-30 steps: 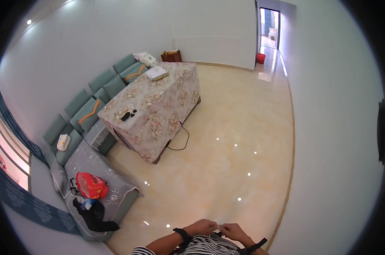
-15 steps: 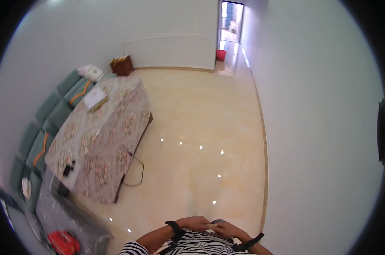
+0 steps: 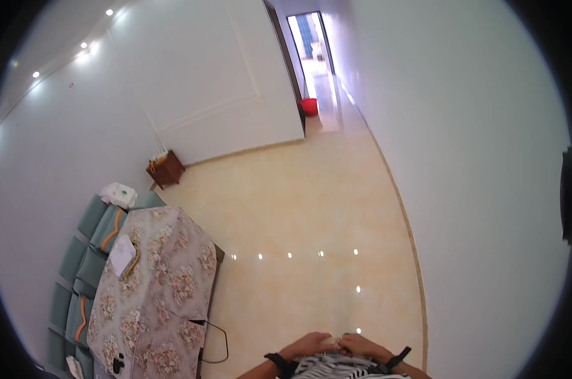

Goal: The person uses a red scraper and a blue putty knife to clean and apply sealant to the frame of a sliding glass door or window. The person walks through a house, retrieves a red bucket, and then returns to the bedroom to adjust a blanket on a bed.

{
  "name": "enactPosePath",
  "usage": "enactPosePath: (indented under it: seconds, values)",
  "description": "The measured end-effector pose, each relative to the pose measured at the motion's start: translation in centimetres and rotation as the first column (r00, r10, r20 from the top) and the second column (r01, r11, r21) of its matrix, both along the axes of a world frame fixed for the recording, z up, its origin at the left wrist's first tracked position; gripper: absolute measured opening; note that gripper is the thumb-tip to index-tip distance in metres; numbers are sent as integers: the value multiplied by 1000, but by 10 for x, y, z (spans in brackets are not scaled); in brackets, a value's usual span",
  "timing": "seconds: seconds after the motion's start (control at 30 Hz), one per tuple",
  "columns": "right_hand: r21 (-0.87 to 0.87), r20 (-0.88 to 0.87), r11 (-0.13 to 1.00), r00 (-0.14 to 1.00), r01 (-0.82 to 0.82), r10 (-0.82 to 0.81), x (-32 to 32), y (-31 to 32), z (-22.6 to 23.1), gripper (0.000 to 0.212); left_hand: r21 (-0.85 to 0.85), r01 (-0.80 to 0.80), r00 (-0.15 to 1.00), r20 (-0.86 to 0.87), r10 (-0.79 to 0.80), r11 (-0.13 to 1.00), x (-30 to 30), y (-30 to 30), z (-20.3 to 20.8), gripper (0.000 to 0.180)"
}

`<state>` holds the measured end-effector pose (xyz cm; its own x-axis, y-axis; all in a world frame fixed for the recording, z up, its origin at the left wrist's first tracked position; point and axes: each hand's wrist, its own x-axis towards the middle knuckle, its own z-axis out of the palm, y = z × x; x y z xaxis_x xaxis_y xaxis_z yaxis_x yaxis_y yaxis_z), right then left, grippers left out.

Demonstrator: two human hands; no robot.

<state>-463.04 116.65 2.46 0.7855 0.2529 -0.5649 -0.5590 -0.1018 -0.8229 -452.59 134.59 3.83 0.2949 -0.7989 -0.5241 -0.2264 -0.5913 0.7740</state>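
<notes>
My left hand (image 3: 307,345) and my right hand (image 3: 362,346) meet in front of my striped shirt at the lower edge. Their fingers are closed around a small pale thing (image 3: 331,341), too small to make out. Dark bands circle both wrists. To the left of my hands, well apart from them, stands a long table draped with a floral cloth (image 3: 183,281). White papers (image 3: 122,254) and a small black object (image 3: 118,363) lie on it.
A green sofa (image 3: 71,259) lines the left wall, with a white package (image 3: 120,195) at its far end. Beyond stands a small brown cabinet (image 3: 166,170). A red bucket (image 3: 309,107) sits by the corridor. A cable loop (image 3: 226,344) hangs beside the table.
My view has tilted upward and turned, so ceiling lights appear and the table sits lower. The grey sheet and red item at lower left have left the picture. My hands stay together.
</notes>
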Motion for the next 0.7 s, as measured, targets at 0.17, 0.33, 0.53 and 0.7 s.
enactPosePath:
  seconds: [0.17,0.33,0.53,0.7]
  values:
    - [164,-31,986,999,15,-10,102,-77,-9,30,-25,38,999,25,-37,999,102,-78,21,53]
    - [195,-126,971,985,142,-119,206,-157,-24,28,-16,153,988,-33,-154,988,230,-170,6,55]
    - [166,-193,928,934,333,-300,324,-270,5,27,-187,258,965,11,-261,948,361,-295,5,54]
    - [274,-297,837,870,474,-395,408,-341,-20,26,-139,340,940,50,-336,930,460,-381,15,47]
